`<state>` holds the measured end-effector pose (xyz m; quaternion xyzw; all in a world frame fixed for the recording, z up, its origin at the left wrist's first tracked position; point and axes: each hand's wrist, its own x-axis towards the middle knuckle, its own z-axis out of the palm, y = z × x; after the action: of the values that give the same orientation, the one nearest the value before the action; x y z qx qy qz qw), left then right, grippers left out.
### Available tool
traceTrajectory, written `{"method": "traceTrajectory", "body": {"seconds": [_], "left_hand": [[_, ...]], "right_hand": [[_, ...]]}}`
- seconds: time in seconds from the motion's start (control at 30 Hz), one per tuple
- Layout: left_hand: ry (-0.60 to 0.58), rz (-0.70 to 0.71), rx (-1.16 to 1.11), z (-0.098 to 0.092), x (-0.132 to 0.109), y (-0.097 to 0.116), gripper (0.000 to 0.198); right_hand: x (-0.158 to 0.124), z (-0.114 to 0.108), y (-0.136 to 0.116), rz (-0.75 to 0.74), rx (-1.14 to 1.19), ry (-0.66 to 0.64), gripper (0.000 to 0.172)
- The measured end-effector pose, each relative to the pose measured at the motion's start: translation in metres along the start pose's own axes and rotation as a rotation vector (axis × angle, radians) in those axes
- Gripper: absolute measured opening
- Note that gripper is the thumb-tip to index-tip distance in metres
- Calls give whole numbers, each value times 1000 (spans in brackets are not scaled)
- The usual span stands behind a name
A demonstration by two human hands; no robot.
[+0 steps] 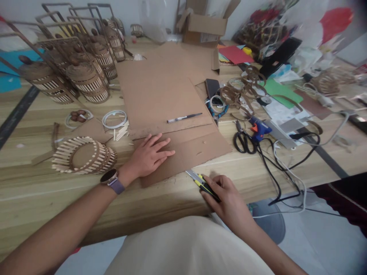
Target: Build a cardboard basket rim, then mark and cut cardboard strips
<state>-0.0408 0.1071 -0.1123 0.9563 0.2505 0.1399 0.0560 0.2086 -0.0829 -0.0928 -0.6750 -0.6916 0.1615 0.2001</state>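
My left hand (151,154) lies flat with fingers spread on a piece of brown cardboard (189,152) near the table's front edge. In my right hand (226,194) is a yellow and black utility knife (205,185), its blade out and pointing toward the cardboard's near edge. Whether the blade tip touches the cardboard, I cannot tell. Beyond my left hand, a pen (184,118) rests on a larger cardboard sheet (160,88). Left of my left wrist sits a ring of wooden sticks and cardboard (84,156).
Several lantern-like stick-and-cardboard pieces (86,78) stand at the back left. Tape rolls (114,119) and small sticks (122,131) lie left. To the right are black scissors (244,142), a blue glue gun (260,129) with trailing cables, and cardboard strips (235,95). An open box (205,28) stands behind.
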Motion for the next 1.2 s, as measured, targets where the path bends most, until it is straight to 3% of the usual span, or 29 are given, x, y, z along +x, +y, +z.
{"method": "traceTrajectory", "body": {"seconds": [0.4,0.67,0.83,1.2], "left_hand": [[-7,-7,-7,-1,1,0,35],[-13,-29,-26,-1,1,1,35],[-27,-29,-20,-1,1,1,36],[-80,-54,-15,-4,3,1,39]], "right_hand": [[0,6,-9,-10,-22,-42,41],[0,14,-11,-78,-25,-53,43],[9,21,-20,-174,-7,-129,44],[20,20,-26,-220,-6,-168,43]]}}
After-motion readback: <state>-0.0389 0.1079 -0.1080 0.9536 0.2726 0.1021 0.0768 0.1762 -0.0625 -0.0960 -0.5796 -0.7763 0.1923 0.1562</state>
